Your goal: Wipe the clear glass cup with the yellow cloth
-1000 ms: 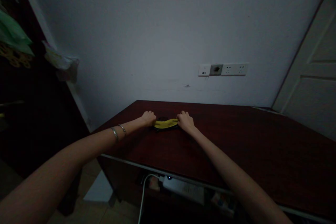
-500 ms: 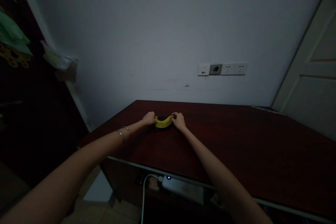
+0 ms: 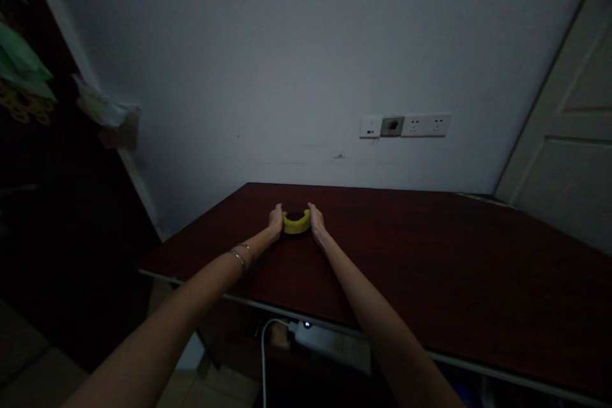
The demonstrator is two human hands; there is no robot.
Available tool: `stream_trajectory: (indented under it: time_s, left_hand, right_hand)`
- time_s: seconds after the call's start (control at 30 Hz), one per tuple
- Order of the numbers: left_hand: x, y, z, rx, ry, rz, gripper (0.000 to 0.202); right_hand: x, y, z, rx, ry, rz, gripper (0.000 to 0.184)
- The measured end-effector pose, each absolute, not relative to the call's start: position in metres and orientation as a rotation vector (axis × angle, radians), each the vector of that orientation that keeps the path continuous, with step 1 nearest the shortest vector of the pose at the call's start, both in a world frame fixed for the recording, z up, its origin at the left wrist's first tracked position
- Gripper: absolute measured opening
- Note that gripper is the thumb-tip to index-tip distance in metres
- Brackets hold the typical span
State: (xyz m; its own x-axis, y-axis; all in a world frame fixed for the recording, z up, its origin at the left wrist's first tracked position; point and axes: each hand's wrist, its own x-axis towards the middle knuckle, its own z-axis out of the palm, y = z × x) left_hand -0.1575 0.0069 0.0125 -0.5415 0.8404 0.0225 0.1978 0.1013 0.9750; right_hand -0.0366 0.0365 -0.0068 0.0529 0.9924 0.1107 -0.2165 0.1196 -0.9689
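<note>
A yellow banana [image 3: 296, 225] lies curved like a U on the dark red-brown tabletop [image 3: 421, 268], ends pointing toward the wall. At its left end is my left hand [image 3: 276, 218], fingers straight and stretched forward, palm side against the fruit. My right hand [image 3: 316, 219] is held the same way against the right end, fingers extended. The banana sits between the two hands, and neither has its fingers wrapped round it. Two silvery bangles circle my left wrist.
Behind the table rises a white wall with a row of sockets [image 3: 406, 126]. Under the tabletop, a shelf holds a white power strip [image 3: 329, 345] with a white cable [image 3: 262, 357]. A pale door [image 3: 574, 140] stands at right; bags [image 3: 109, 111] hang at left.
Both hands have gone from pinching the banana's tips to straight fingers with palms alongside its ends. The right hand has shifted slightly left, and the hands are closer together.
</note>
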Motion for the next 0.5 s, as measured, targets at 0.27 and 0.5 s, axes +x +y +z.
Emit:
stream_trajectory:
  time_s: [0.27,0.5]
  left_hand:
    - [-0.155,0.015,0.01,0.816,1.634,1.564,0.046]
    - [-0.156,0.019,0.006,0.724,1.521,1.62,0.049]
  right_hand:
    - [-0.054,0.044,-0.013,-0.974,-0.926,1.29,0.036]
    - [-0.061,0.041,-0.017,-0.914,-0.909,1.281,0.037]
